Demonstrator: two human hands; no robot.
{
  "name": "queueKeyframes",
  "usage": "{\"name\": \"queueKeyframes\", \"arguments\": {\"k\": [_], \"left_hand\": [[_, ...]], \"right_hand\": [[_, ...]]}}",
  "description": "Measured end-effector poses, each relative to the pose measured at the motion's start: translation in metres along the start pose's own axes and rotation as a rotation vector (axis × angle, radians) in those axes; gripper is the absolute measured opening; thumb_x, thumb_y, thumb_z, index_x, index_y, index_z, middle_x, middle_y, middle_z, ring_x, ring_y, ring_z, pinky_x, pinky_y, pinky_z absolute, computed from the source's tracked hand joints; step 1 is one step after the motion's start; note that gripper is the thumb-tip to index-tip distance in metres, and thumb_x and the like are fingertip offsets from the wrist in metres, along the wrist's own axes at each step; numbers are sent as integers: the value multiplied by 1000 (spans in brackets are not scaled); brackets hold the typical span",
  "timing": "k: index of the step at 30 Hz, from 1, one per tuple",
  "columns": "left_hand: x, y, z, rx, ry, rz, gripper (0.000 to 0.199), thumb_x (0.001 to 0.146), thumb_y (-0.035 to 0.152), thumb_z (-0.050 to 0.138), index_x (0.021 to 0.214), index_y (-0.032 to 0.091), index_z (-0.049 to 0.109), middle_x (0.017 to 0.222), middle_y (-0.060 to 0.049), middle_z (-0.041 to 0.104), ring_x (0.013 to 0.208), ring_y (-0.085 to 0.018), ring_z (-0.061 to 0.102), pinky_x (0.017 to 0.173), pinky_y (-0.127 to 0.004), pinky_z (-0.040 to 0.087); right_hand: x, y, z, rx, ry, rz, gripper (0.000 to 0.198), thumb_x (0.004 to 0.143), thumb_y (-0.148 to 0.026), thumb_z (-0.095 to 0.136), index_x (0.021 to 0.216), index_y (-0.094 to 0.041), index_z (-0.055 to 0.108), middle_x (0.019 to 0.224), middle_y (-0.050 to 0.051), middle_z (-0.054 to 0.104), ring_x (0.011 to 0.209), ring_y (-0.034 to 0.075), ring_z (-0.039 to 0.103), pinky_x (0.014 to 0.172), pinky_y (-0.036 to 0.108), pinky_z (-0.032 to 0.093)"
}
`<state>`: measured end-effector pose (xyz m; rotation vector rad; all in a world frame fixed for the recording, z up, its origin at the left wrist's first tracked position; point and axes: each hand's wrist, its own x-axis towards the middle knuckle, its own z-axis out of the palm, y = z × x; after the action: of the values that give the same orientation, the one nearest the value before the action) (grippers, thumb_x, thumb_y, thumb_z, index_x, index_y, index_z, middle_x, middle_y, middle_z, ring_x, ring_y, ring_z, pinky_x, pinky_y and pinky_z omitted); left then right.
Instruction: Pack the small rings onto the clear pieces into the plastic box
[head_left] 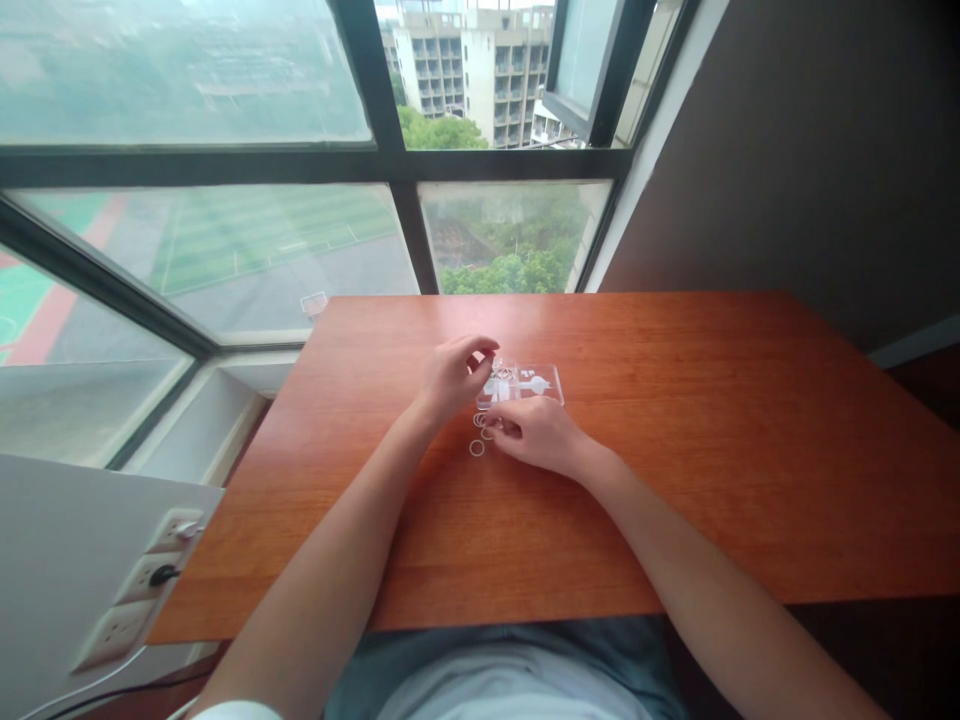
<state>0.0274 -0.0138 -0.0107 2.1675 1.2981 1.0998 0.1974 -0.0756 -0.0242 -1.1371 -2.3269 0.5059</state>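
A small clear plastic box (556, 378) lies on the table, with several small pale rings and white pieces in it. My left hand (454, 375) is at the box's left side, its fingers curled toward the thumb; whatever is between the tips is too small to make out. Just in front of the box, my right hand (541, 432) has its thumb and fingers pinched at a small group of pale rings (480, 419), and seems to grip one by its edge. Nearer to me, a single ring (477, 449) lies flat on the wood.
The brown wooden table (735, 430) reaches toward windows (517, 225) at its far and left sides. A grey wall (810, 150) stands on the right. Power sockets (120, 632) with plugs and cables are beyond the table's left edge.
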Motion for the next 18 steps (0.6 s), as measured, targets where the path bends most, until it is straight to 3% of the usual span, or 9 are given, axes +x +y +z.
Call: {"name": "queueKeyframes", "arguments": {"k": [3, 8, 12, 18], "left_hand": [[0, 1, 0, -6, -2, 6, 21, 80, 14, 55, 95, 18, 70, 87, -2, 73, 65, -11, 63, 59, -20, 49], [0, 2, 1, -12, -11, 38, 19, 81, 15, 57, 95, 18, 70, 84, -3, 72, 65, -11, 62, 60, -21, 49], [0, 2, 1, -31, -39, 50, 19, 82, 15, 57, 95, 17, 70, 83, -3, 72, 64, -10, 62, 58, -20, 48], [0, 6, 0, -63, -77, 76, 18, 82, 14, 58, 94, 17, 71, 85, -3, 73, 64, -10, 62, 59, -20, 49]], "right_hand": [[2, -1, -7, 185, 157, 69, 11, 84, -25, 59, 84, -20, 69, 56, -4, 58, 53, 10, 50, 59, 22, 38], [5, 4, -14, 408, 326, 262, 16, 82, -34, 61, 82, -19, 68, 52, -6, 47, 48, 9, 41, 51, 22, 34], [6, 9, -15, 531, 343, 316, 21, 81, -38, 61, 82, -18, 67, 54, -6, 44, 50, 9, 39, 50, 22, 33], [6, 10, -16, 515, 352, 325, 22, 81, -39, 62, 83, -17, 68, 55, -5, 44, 52, 10, 39, 52, 23, 34]]}}
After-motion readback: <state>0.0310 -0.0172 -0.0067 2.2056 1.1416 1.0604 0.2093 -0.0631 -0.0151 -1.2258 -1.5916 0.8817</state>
